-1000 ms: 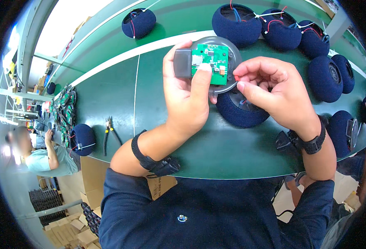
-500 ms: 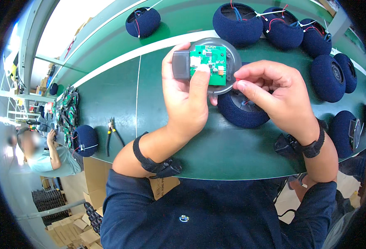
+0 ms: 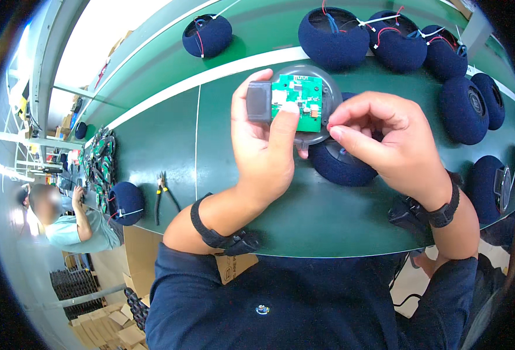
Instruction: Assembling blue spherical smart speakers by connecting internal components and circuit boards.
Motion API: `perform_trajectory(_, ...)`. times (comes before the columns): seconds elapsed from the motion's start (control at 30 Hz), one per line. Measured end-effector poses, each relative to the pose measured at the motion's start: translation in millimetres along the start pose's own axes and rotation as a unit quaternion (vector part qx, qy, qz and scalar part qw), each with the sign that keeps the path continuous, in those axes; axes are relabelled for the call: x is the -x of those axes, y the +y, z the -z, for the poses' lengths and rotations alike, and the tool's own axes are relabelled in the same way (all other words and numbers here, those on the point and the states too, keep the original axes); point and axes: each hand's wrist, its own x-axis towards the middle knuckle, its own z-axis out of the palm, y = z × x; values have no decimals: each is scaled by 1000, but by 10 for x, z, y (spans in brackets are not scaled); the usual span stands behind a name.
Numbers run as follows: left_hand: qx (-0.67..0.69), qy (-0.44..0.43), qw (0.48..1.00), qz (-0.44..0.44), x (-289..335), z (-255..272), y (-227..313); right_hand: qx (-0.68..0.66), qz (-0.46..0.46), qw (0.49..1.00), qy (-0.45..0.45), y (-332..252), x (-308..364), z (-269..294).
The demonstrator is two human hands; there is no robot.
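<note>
Two hands at one round dark-grey plastic housing, 1 o'clock of view centre, bearing a green rectangular circuit board. Left hand half-curled, gripping it, thumb over board. Right hand pinches tiny red piece by its 4 o'clock edge. Probably light, stiff; board fragile, hold rim. Dark-grey block points 9 o'clock; board's long axis 12-to-6.

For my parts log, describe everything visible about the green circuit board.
The green circuit board is flat and squarish, dotted with small white, dark and tan parts. It faces the camera, over a dark round casing and beside a grey block. The left hand holds it, thumb on its face; the right hand is close by.
</note>
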Motion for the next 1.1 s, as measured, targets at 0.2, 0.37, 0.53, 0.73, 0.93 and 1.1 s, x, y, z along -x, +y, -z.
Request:
perform_trajectory(0.2, -28, 8, 1000, -3, 20, -38, 30, 135, 95, 986, 32, 21, 11, -6)
perform_trajectory(0.37, -43, -7, 999, -12, 39, -66, 26, 170, 219, 959, 67, 168, -16, -26)
perform_trajectory(0.53, -51, -3, 998, -32, 63, -53, 18, 116, 92, 988, 49, 60, 6, -45)
perform_trajectory(0.73, -34, -22, 998, -45, 60, -35, -9, 116, 98, 988, 30, 90, -8, -2)
perform_trajectory(0.93, -16, -29, 999, -22, 38, -63, 44, 95, 120, 988, 25, 121, -2, 5)
perform_trajectory(1.1, -30, -35, 998, -31, 26, -54, 50, 76, 48, 996, 26, 50, -6, 9)
